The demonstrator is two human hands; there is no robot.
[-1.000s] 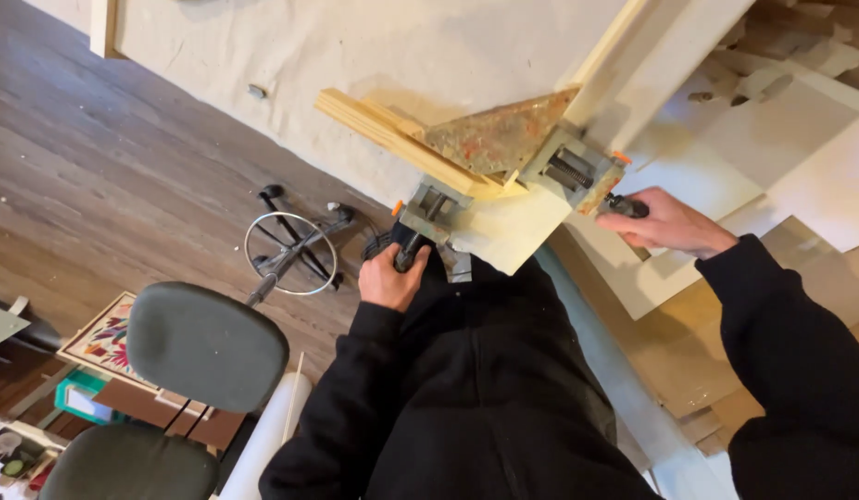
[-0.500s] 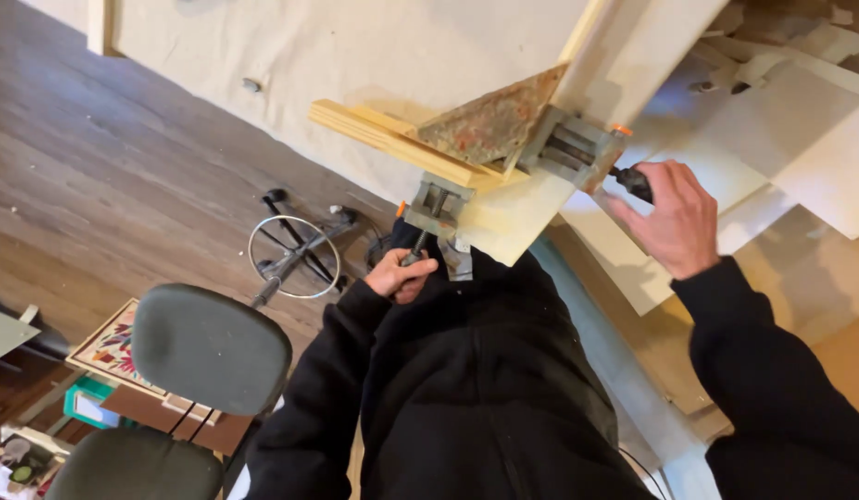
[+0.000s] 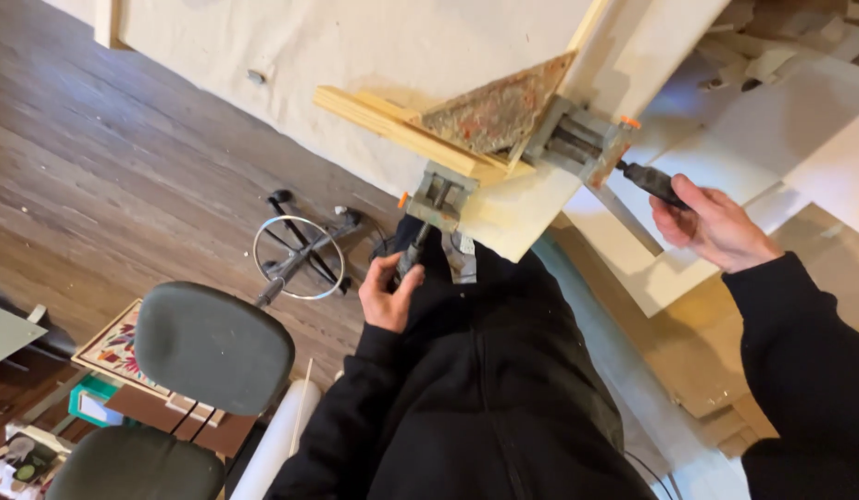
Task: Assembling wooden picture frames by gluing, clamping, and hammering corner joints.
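Canvas-coloured flat panel (image 3: 374,56) fills the upper middle of the view, lying over the dark plank floor, and everything here is placed from the grey metal corner clamp (image 3: 503,153) seated at its near corner. That clamp has two vise blocks at right angles: one block (image 3: 438,196) toward the person's body, the other (image 3: 577,143) off to the right, with a rusty, paint-flecked triangular metal plate (image 3: 499,111) between them. A pale raw-wood strip (image 3: 401,134) runs out leftward from the clamp along the panel's edge, and a second pale strip (image 3: 601,37) runs up and away from the right block, so the two long axes meet at the clamp.

Below the clamp, the left hand (image 3: 389,294) is curled shut around the dark screw handle (image 3: 413,259) that hangs from the near block; this handle points straight back at the person. To the right of the clamp, the right hand (image 3: 716,227) is wrapped around the black screw handle (image 3: 653,182) of the other block, whose axis slants down and right. Each hand is touching its own handle, roughly equally near the clamp. Left of and below the clamp stand a grey padded office chair (image 3: 212,347) and a chrome ring stool base (image 3: 295,255).
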